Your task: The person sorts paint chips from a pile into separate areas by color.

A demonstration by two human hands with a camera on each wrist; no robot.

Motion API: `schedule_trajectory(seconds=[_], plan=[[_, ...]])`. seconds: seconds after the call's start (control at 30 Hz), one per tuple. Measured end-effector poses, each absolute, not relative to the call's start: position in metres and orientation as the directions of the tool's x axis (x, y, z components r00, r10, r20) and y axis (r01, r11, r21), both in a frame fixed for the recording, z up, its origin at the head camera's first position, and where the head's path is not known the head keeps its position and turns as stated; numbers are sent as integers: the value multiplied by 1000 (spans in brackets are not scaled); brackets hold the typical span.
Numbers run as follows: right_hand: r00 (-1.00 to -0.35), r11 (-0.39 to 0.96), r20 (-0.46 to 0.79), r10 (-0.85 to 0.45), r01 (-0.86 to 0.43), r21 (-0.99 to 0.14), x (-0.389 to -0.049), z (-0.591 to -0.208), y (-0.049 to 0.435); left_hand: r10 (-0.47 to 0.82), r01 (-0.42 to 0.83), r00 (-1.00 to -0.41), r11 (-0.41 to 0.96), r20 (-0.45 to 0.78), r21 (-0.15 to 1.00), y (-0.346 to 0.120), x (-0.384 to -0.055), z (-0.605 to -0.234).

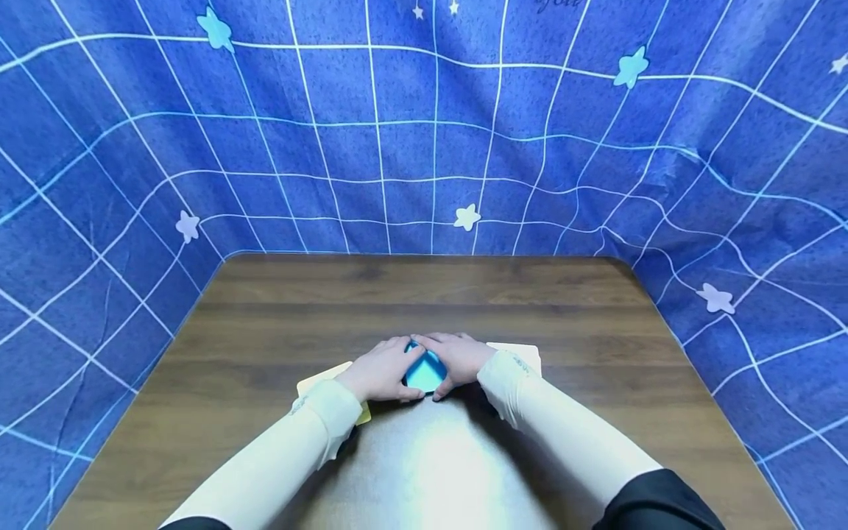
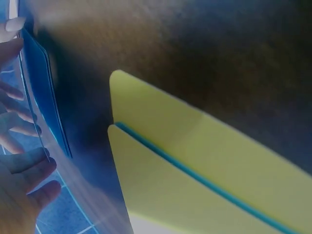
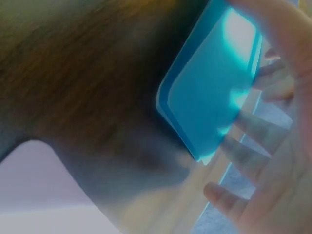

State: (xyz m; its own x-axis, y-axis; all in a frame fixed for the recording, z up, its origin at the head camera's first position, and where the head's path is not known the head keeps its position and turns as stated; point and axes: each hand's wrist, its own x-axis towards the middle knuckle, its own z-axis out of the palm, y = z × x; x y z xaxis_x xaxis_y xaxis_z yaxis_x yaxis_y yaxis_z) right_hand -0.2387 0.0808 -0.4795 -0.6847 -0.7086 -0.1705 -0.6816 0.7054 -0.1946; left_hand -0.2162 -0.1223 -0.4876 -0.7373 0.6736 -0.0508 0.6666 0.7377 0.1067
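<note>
Between my two hands are small blue cards (image 1: pixel 425 374) with rounded corners, lying near the middle of the wooden table. My left hand (image 1: pixel 383 372) holds their left side, and my right hand (image 1: pixel 461 359) holds the right side, thumbs toward me and fingertips meeting at the far edge. In the right wrist view the blue cards (image 3: pixel 209 92) show two slightly offset layers, with the right fingers along their edge. Seen from the left wrist, the blue cards (image 2: pixel 46 92) appear nearly edge-on beside the fingers.
Yellow cards (image 2: pixel 161 112) with a teal line between them lie under the left forearm. A pale card (image 1: pixel 520 353) lies beyond the right wrist. The wooden table (image 1: pixel 424 294) ends at a blue curtain (image 1: pixel 411 162) with a grid and star pattern.
</note>
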Motion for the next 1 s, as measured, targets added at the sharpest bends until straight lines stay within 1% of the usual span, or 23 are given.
schedule_trajectory(seconds=[0.17,0.33,0.47,0.67,0.87,1.0], plan=[[-693,707,-147,-706,-677,-205,-235,-467,82,687,684,-727,723,6,102,-124,-211,-476],[-674,695,-174,-718,-687,-211,-224,-459,83,682,674,-732,725,-9,140,-127,-200,-471],[-657,683,-189,-730,-697,-218,-213,-457,83,686,680,-727,722,-12,128,-130,-191,-474],[-647,673,-185,-740,-708,-216,-200,-459,83,693,685,-721,713,-1,149,-131,-175,-475],[-618,658,-229,-752,-725,-203,-183,-469,82,705,696,-709,705,-25,138,-132,-153,-487],[-614,657,-239,-752,-728,-196,-179,-467,82,707,699,-707,704,-22,126,-132,-149,-489]])
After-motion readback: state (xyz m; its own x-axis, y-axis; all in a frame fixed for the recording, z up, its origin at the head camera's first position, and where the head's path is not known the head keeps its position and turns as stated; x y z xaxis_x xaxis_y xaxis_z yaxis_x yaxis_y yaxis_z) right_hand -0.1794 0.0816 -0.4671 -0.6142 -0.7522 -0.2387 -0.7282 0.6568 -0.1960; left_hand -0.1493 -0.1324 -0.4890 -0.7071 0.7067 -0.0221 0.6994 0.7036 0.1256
